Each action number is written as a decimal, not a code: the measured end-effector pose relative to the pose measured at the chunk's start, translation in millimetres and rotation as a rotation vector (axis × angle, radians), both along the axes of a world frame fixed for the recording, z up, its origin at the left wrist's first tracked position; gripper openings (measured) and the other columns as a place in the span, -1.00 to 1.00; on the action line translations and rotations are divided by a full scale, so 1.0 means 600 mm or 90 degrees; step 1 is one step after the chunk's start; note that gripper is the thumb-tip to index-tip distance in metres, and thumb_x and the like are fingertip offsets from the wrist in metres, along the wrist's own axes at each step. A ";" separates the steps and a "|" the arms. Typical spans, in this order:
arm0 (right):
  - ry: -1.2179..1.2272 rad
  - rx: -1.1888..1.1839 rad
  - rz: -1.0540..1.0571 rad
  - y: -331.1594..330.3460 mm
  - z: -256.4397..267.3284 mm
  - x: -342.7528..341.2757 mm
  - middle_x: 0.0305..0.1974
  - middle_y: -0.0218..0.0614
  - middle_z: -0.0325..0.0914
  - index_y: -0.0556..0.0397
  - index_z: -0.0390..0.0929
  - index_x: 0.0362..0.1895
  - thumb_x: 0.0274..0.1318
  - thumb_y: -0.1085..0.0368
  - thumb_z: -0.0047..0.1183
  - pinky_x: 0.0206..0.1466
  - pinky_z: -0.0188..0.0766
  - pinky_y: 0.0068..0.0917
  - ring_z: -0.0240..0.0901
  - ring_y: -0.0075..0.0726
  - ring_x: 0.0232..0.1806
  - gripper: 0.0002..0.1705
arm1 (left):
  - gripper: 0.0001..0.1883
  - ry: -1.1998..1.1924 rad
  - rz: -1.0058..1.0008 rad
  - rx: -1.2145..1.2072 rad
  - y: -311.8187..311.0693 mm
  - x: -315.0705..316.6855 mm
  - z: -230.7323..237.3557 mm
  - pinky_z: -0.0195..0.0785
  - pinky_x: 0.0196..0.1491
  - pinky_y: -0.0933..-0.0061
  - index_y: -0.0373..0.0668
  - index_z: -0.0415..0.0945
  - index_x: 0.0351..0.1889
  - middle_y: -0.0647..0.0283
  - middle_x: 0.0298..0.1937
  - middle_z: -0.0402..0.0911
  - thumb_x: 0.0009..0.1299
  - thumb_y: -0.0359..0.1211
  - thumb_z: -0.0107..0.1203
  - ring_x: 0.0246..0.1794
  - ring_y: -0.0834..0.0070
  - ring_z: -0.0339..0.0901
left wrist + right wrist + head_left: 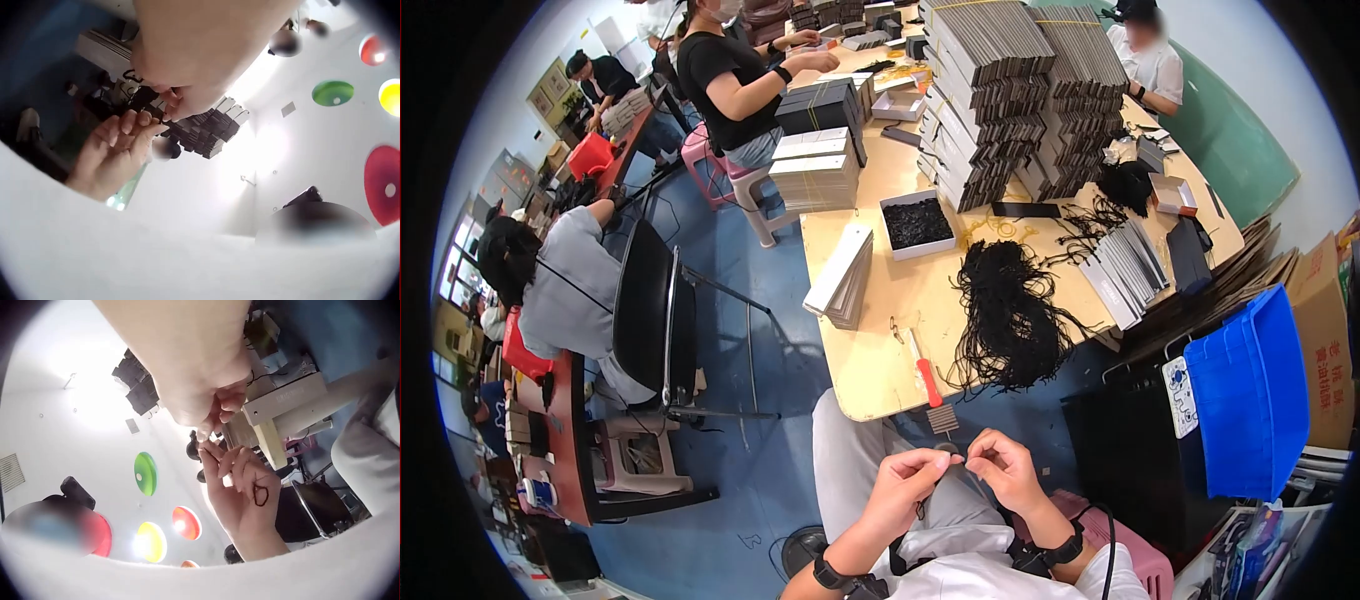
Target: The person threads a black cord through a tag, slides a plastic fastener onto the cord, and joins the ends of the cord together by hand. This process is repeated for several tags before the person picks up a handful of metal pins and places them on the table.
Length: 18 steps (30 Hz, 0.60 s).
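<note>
In the head view both hands are close together over the lap, fingertips almost meeting. The left hand (903,487) pinches a thin black cord (920,509) between thumb and forefinger, and part of it dangles below. Opposite, the right hand (1008,472) has thumb and forefinger pinched at the cord's other part. A small loop of cord (260,495) lies against the left palm (247,512) in the right wrist view. The left wrist view shows a dark bit of cord (164,120) between the fingertips; the fingers hide the rest.
On the table (870,380) lie a heap of black cords (1010,320), a red-handled tool (927,382), a box of small black pieces (917,226) and tall grey stacks (980,100). A blue bin (1250,390) stands right; a black chair (645,310) left. Other people sit or stand around.
</note>
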State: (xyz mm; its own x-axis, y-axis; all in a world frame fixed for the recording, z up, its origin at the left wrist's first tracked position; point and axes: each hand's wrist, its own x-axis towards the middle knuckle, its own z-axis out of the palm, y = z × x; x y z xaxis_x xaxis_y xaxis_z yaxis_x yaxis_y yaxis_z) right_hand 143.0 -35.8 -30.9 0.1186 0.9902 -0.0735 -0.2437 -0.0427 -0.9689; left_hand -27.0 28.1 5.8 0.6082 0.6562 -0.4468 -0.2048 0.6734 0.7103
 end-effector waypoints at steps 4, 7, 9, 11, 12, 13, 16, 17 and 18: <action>0.075 0.002 -0.009 -0.001 0.004 -0.006 -0.32 -0.38 0.37 0.18 0.44 -0.31 0.18 0.45 0.09 -0.35 0.23 -0.69 0.27 -0.64 -0.38 -0.92 | -0.84 0.203 0.057 0.356 -0.013 0.016 -0.011 -0.06 -0.55 0.71 -0.22 0.69 -0.19 0.50 -0.53 0.44 0.31 -0.39 0.25 -0.59 0.83 0.17; -0.013 0.036 -0.010 0.002 0.008 0.003 -0.31 -0.36 0.38 0.17 0.45 -0.31 0.20 0.42 0.10 -0.32 0.25 -0.68 0.27 -0.63 -0.37 -0.90 | -0.87 0.268 0.024 0.430 -0.015 0.014 -0.001 0.01 -0.54 0.71 -0.26 0.69 -0.28 0.47 -0.51 0.47 0.25 -0.42 0.29 -0.57 0.82 0.22; -0.004 0.060 -0.006 0.006 0.017 0.003 -0.29 -0.37 0.38 0.18 0.44 -0.29 0.20 0.43 0.09 -0.25 0.28 -0.67 0.30 -0.61 -0.30 -0.91 | -0.87 0.287 -0.001 0.465 -0.012 0.012 -0.001 0.04 -0.54 0.71 -0.27 0.68 -0.29 0.46 -0.51 0.46 0.26 -0.42 0.29 -0.56 0.83 0.24; 0.005 0.084 -0.002 0.006 0.016 0.005 -0.27 -0.38 0.38 0.20 0.44 -0.28 0.20 0.45 0.08 -0.17 0.32 -0.66 0.33 -0.59 -0.23 -0.92 | -0.86 0.235 -0.044 0.446 -0.008 0.010 -0.007 0.10 -0.52 0.73 -0.30 0.62 -0.29 0.48 -0.49 0.49 0.27 -0.43 0.27 -0.54 0.84 0.29; 0.046 0.063 0.031 0.003 0.011 0.008 -0.27 -0.38 0.39 0.19 0.44 -0.27 0.22 0.43 0.07 -0.17 0.33 -0.64 0.35 -0.58 -0.23 -0.91 | -0.86 0.235 -0.044 0.446 -0.007 0.009 -0.011 0.10 -0.52 0.73 -0.30 0.62 -0.29 0.48 -0.49 0.49 0.27 -0.43 0.27 -0.54 0.84 0.29; 0.087 0.043 0.064 0.001 0.008 0.010 -0.27 -0.38 0.40 0.18 0.43 -0.26 0.23 0.41 0.07 -0.16 0.35 -0.62 0.37 -0.58 -0.23 -0.90 | -0.87 0.161 -0.072 0.339 -0.005 0.007 -0.016 0.12 -0.48 0.74 -0.31 0.59 -0.27 0.47 -0.45 0.51 0.29 -0.44 0.25 -0.51 0.83 0.31; 0.138 -0.021 0.077 -0.004 0.009 0.010 -0.30 -0.40 0.41 0.16 0.42 -0.24 0.25 0.38 0.06 -0.19 0.37 -0.61 0.39 -0.57 -0.27 -0.89 | -0.87 0.044 -0.112 0.184 0.000 0.003 -0.018 0.19 -0.39 0.76 -0.29 0.54 -0.25 0.44 -0.37 0.55 0.31 -0.46 0.21 -0.44 0.81 0.37; 0.138 -0.021 0.076 -0.004 0.010 0.010 -0.30 -0.40 0.41 0.16 0.42 -0.24 0.25 0.38 0.06 -0.19 0.37 -0.61 0.39 -0.57 -0.27 -0.89 | -0.88 0.001 -0.123 0.138 0.001 0.003 -0.017 0.22 -0.34 0.75 -0.28 0.52 -0.25 0.42 -0.33 0.57 0.32 -0.46 0.20 -0.39 0.78 0.40; 0.140 -0.033 0.076 -0.004 0.012 0.008 -0.30 -0.39 0.42 0.15 0.40 -0.24 0.25 0.38 0.06 -0.23 0.37 -0.62 0.38 -0.58 -0.30 -0.88 | -0.88 0.002 -0.124 0.137 0.001 0.004 -0.018 0.22 -0.34 0.75 -0.28 0.52 -0.25 0.42 -0.33 0.57 0.32 -0.46 0.20 -0.39 0.78 0.40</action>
State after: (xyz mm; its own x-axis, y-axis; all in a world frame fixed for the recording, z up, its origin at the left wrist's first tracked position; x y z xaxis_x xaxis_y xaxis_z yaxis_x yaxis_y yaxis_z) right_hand 148.0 -38.2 -23.8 -0.0230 0.9905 -0.1358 -0.4390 -0.1320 -0.8887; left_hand -24.9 28.9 -4.9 0.7304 0.6077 -0.3116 -0.0844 0.5331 0.8418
